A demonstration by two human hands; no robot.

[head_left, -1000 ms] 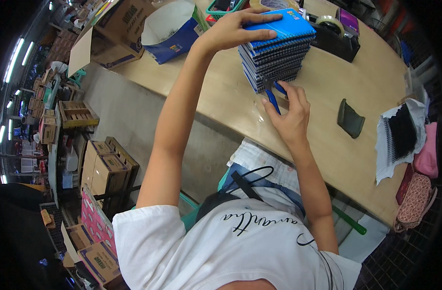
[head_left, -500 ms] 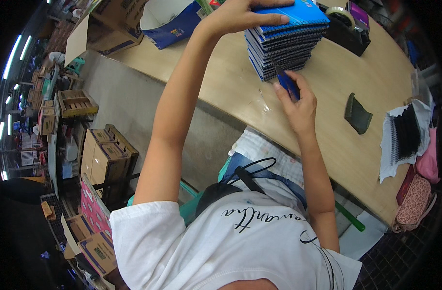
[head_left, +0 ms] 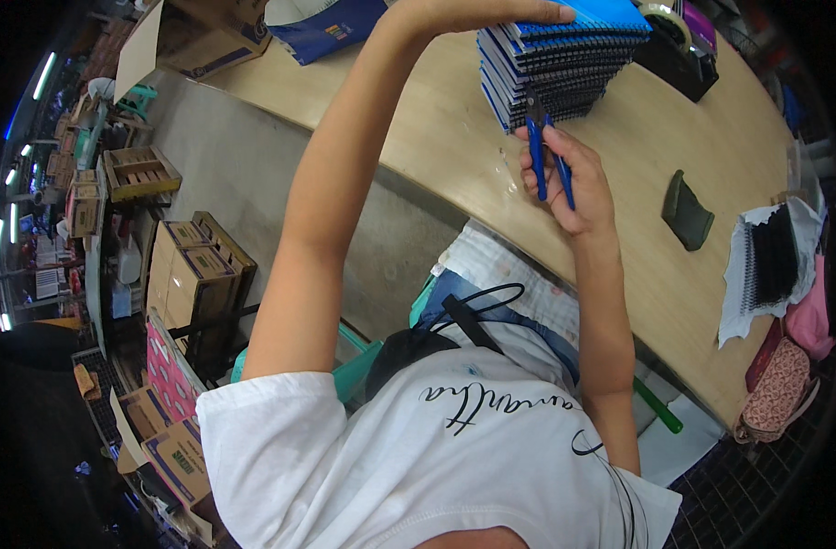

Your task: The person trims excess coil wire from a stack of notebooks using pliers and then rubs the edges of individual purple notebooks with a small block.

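Head view, left hand [head_left: 480, 15] outstretched, right hand [head_left: 582, 178] gripping pliers [head_left: 538, 156]

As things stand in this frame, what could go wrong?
The tall stack of notebooks might shift if the left hand on top presses unevenly. The blue-handled pliers in the right hand have their tip close to the spiral bindings, so a slip could bend a coil.

Black cursive lettering [head_left: 514, 409] crosses the white shirt [head_left: 390, 476], dark print marks the cardboard box [head_left: 178, 465] at lower left, and small print sits on the blue packaging [head_left: 322, 37].
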